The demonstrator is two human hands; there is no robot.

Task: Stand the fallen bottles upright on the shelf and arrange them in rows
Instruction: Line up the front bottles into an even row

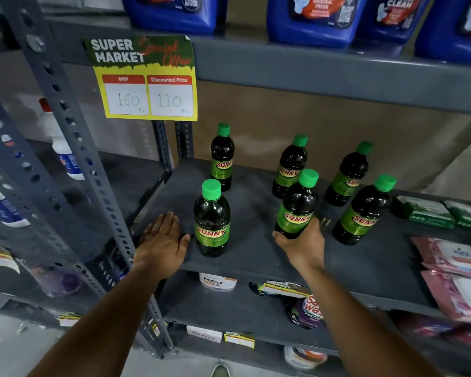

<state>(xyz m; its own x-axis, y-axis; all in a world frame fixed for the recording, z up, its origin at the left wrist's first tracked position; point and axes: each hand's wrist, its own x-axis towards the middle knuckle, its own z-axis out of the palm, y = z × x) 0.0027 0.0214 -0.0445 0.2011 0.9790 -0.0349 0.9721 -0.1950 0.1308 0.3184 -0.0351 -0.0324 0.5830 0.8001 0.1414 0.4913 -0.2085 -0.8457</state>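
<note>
In the head view, six dark bottles with green caps and green labels stand upright on the grey shelf (pixel 250 257).

The right hand (pixel 303 242) grasps the middle front bottle (pixel 297 208) at its base. The fingers (pixel 317 224) wrap around the lower part of it from behind and below, and the thumb lies on the left side of the base. This bottle leans a little to the right, and I cannot tell if its bottom touches the shelf.

The left hand (pixel 162 240) rests flat on the front left part of the shelf, palm down, fingers (pixel 166 221) stretched out and released, holding nothing. Its thumb points toward the front left bottle (pixel 212 219) and is just beside the base of it; I cannot tell if they touch.

Behind the front left bottle, farther from the left fingers, stands the back left bottle (pixel 222 159). Behind the grasped bottle, just beyond the right fingers, stands the back middle bottle (pixel 290 167). To the right of the right fingers stands the front right bottle (pixel 363 210), near but apart, and behind it the back right bottle (pixel 348 175).

Above the left hand a yellow price sign (pixel 144 80) hangs from the upper shelf, where blue jugs (pixel 310 17) stand. Far to the right of the right fingers lie green packs (pixel 424 213) and pink packs (pixel 452 257).
</note>
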